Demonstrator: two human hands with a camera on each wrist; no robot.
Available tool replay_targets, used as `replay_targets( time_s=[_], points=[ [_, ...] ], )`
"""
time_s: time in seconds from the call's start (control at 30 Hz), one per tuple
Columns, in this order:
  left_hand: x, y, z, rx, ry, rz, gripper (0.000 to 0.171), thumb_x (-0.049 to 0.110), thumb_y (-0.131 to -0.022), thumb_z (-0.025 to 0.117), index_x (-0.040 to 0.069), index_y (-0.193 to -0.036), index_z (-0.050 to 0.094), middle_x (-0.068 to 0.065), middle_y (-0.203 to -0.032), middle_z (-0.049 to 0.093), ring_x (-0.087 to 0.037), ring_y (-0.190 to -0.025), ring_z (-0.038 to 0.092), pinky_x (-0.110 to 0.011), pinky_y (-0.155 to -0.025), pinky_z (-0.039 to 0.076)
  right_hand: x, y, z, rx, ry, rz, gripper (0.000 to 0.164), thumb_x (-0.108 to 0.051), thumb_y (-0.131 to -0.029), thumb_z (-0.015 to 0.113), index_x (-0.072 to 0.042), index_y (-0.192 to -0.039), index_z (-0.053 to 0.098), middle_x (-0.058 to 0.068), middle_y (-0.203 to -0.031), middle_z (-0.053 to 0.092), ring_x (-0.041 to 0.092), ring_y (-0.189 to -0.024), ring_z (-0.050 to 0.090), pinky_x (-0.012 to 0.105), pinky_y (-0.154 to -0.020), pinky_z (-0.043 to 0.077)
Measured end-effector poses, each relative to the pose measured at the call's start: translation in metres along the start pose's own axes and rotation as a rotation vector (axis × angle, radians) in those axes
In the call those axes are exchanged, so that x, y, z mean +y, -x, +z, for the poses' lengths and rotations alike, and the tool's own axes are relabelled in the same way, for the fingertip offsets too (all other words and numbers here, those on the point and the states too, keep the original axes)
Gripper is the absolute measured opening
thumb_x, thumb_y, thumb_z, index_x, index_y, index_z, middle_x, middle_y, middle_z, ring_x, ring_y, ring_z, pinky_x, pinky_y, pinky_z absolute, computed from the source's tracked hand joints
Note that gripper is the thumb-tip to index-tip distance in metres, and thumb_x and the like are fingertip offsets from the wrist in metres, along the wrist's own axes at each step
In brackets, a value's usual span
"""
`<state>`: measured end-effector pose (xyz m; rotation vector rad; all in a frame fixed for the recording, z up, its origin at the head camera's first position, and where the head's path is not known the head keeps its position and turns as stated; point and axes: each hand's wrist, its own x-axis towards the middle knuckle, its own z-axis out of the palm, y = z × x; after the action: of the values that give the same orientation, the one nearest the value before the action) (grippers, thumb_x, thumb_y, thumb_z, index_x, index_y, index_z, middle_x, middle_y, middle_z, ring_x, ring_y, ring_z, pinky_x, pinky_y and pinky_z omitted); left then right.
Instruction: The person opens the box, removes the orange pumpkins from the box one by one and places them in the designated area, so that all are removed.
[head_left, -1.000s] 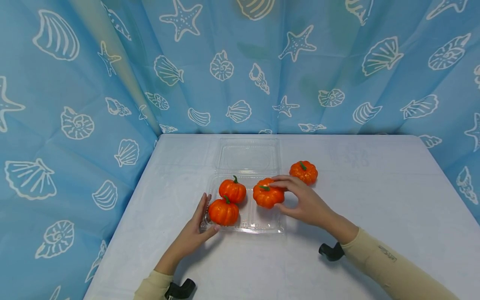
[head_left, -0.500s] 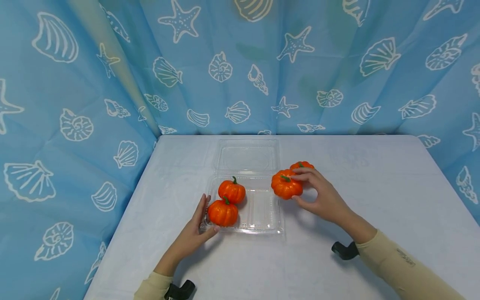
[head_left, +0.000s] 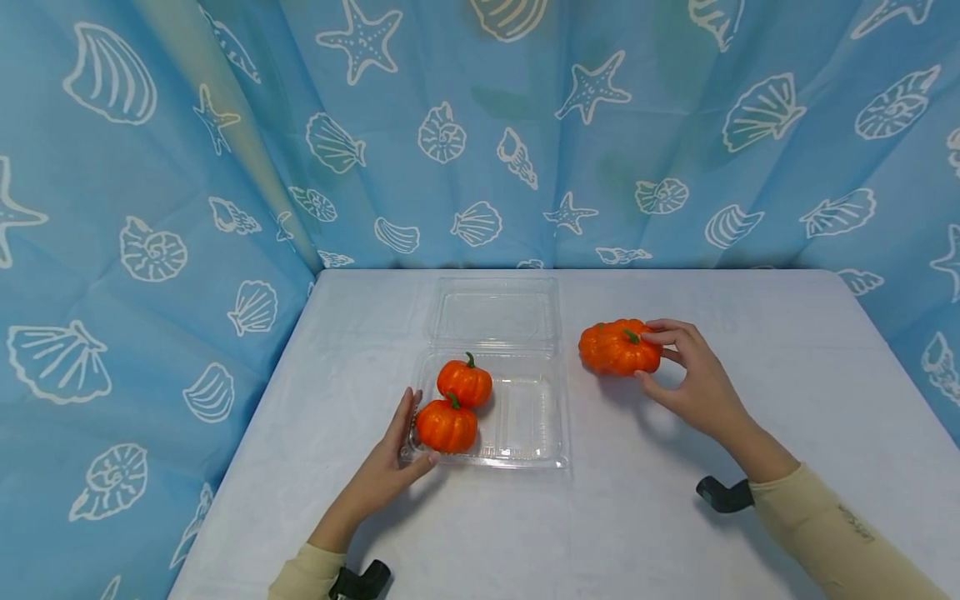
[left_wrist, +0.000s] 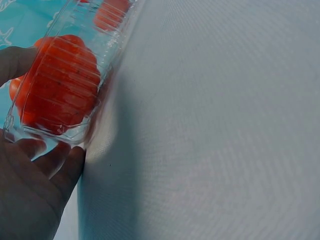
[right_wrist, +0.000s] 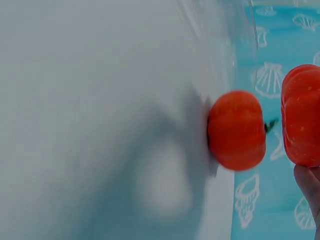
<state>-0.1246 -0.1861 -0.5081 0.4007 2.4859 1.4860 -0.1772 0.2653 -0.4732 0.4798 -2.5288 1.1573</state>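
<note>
My right hand (head_left: 693,379) pinches a small orange pumpkin (head_left: 636,352) with a green stem between thumb and fingers. In the right wrist view the held pumpkin (right_wrist: 302,117) is up off the table, apart from another pumpkin (right_wrist: 236,131) that sits on the cloth. From the head view the two overlap. My left hand (head_left: 390,454) holds the front left corner of a clear plastic clamshell container (head_left: 525,457), thumb at the front and fingers along the left side. Two more pumpkins, a rear one (head_left: 467,383) and a front one (head_left: 447,427), sit in the container's left half.
The container's clear lid (head_left: 497,308) lies folded back flat behind its base. A white cloth covers the table (head_left: 600,525). Blue curtains (head_left: 450,75) with shell prints stand behind and at the left. A dark device (head_left: 723,495) sits at each wrist.
My right hand has carried its pumpkin from above the container's right half out to the right, beside the pumpkin on the table. The left hand and the container have stayed put.
</note>
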Motion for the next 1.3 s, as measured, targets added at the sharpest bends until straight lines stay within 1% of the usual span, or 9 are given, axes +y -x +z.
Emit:
replay_targets(
  time_s=[0.27, 0.43, 0.47, 0.5, 0.57, 0.63, 0.67, 0.7, 1.3],
  points=[
    [0.000, 0.001, 0.000, 0.004, 0.006, -0.003, 0.102, 0.025, -0.093, 0.075, 0.018, -0.165, 0.004, -0.002, -0.169, 0.019, -0.027, -0.155, 0.019, -0.048, -0.121, 0.020, 0.020, 0.005, -0.012, 0.044, 0.059, 0.025, 0.049, 0.001, -0.080, 0.081, 0.002, -0.122, 0.057, 0.018, -0.140, 0.051, 0.037, -0.126, 0.049, -0.001, -0.096, 0.031],
    [0.000, 0.001, 0.001, 0.003, 0.007, -0.006, 0.102, 0.025, -0.093, 0.075, 0.019, -0.165, 0.003, -0.002, -0.169, 0.019, -0.026, -0.155, 0.019, -0.048, -0.121, 0.020, 0.035, 0.007, -0.015, 0.033, 0.096, 0.087, 0.050, -0.003, -0.082, 0.081, 0.002, -0.124, 0.055, 0.019, -0.142, 0.049, 0.040, -0.128, 0.047, -0.001, -0.093, 0.031],
    [0.000, 0.001, 0.001, 0.003, 0.006, -0.007, 0.102, 0.025, -0.093, 0.075, 0.019, -0.165, 0.003, -0.002, -0.169, 0.019, -0.026, -0.155, 0.019, -0.048, -0.121, 0.020, 0.038, 0.007, -0.015, 0.030, 0.102, 0.102, 0.050, -0.004, -0.083, 0.081, 0.001, -0.125, 0.055, 0.020, -0.142, 0.048, 0.040, -0.129, 0.047, 0.003, -0.097, 0.036],
    [0.000, 0.001, 0.001, 0.003, 0.007, -0.007, 0.102, 0.025, -0.093, 0.075, 0.019, -0.165, 0.003, -0.002, -0.169, 0.019, -0.026, -0.155, 0.019, -0.048, -0.121, 0.020, 0.040, 0.008, -0.015, 0.028, 0.105, 0.116, 0.049, -0.004, -0.083, 0.081, 0.001, -0.125, 0.054, 0.020, -0.142, 0.048, 0.041, -0.129, 0.047, 0.011, -0.100, 0.042],
    [0.001, 0.001, 0.001, 0.003, 0.010, -0.007, 0.102, 0.026, -0.093, 0.075, 0.019, -0.165, 0.003, -0.002, -0.170, 0.019, -0.027, -0.155, 0.018, -0.049, -0.121, 0.020, 0.043, 0.008, -0.015, 0.020, 0.111, 0.143, 0.050, -0.004, -0.084, 0.081, 0.002, -0.125, 0.053, 0.022, -0.143, 0.046, 0.042, -0.130, 0.046, 0.033, -0.103, 0.050],
    [0.001, 0.001, 0.000, 0.002, 0.012, -0.007, 0.102, 0.026, -0.093, 0.075, 0.019, -0.165, 0.003, -0.002, -0.170, 0.018, -0.027, -0.155, 0.018, -0.050, -0.121, 0.019, 0.046, 0.008, -0.015, 0.011, 0.114, 0.158, 0.050, -0.004, -0.085, 0.080, 0.002, -0.125, 0.052, 0.023, -0.143, 0.046, 0.043, -0.130, 0.045, 0.054, -0.098, 0.050],
    [0.001, 0.001, 0.000, 0.001, 0.012, -0.008, 0.102, 0.026, -0.093, 0.075, 0.019, -0.165, 0.003, -0.002, -0.170, 0.018, -0.027, -0.155, 0.018, -0.050, -0.121, 0.019, 0.046, 0.008, -0.015, 0.006, 0.116, 0.162, 0.050, -0.004, -0.085, 0.081, 0.002, -0.125, 0.052, 0.023, -0.142, 0.046, 0.044, -0.130, 0.045, 0.062, -0.094, 0.047],
    [0.001, 0.001, 0.000, 0.002, 0.012, -0.008, 0.102, 0.027, -0.093, 0.075, 0.020, -0.165, 0.003, -0.002, -0.170, 0.018, -0.027, -0.155, 0.018, -0.051, -0.121, 0.019, 0.047, 0.008, -0.015, 0.000, 0.116, 0.166, 0.050, -0.004, -0.085, 0.081, 0.002, -0.125, 0.052, 0.023, -0.142, 0.045, 0.044, -0.130, 0.045, 0.064, -0.093, 0.047],
    [0.003, 0.001, -0.001, -0.001, 0.008, -0.010, 0.102, 0.029, -0.093, 0.075, 0.021, -0.166, 0.003, -0.001, -0.170, 0.019, -0.025, -0.155, 0.017, -0.049, -0.122, 0.018, 0.063, 0.007, -0.012, -0.098, 0.086, 0.229, 0.051, -0.007, -0.087, 0.081, 0.003, -0.127, 0.051, 0.025, -0.142, 0.043, 0.046, -0.131, 0.041, 0.063, -0.097, 0.046]
  ],
)
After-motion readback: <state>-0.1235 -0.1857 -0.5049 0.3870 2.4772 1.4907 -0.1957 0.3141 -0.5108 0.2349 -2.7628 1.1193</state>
